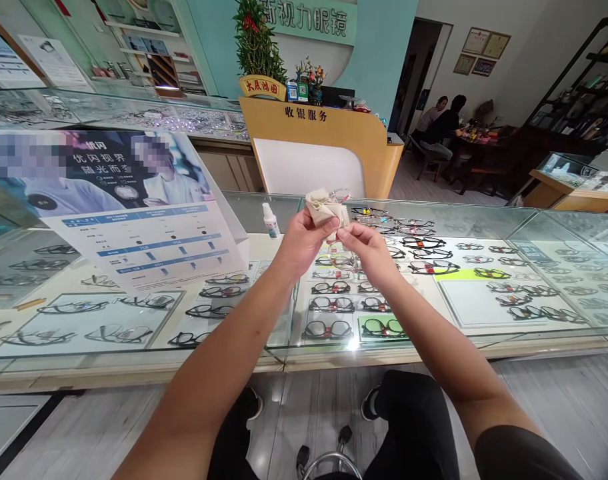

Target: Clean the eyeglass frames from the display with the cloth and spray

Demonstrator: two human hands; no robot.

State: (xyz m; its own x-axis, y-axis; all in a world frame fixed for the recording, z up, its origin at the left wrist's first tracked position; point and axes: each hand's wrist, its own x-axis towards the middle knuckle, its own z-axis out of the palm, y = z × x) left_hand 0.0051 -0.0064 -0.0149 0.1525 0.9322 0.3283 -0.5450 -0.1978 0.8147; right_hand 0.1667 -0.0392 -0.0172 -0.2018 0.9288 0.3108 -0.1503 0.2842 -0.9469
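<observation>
Above the glass counter, my left hand [303, 239] is closed on a bunched beige cleaning cloth [327, 205], its thumb pressed on the folds. My right hand [368, 248] meets it from the right, thumb and fingers pinched at the cloth's lower edge. A pair of thin-rimmed eyeglasses [342, 194] shows in part behind the cloth, and a faint rim appears below the fingertips. Cloth and fingers cover most of the pair. Left of my hands, a small white spray bottle [271, 221] stands upright on the counter.
Several rows of eyeglasses [332, 304] lie inside the glass counter [294, 343] below my arms. A large folded price sign [149, 230] stands on the left. Across the counter is a wooden cashier desk [384, 157]. Two people [447, 123] sit at a table at the far right.
</observation>
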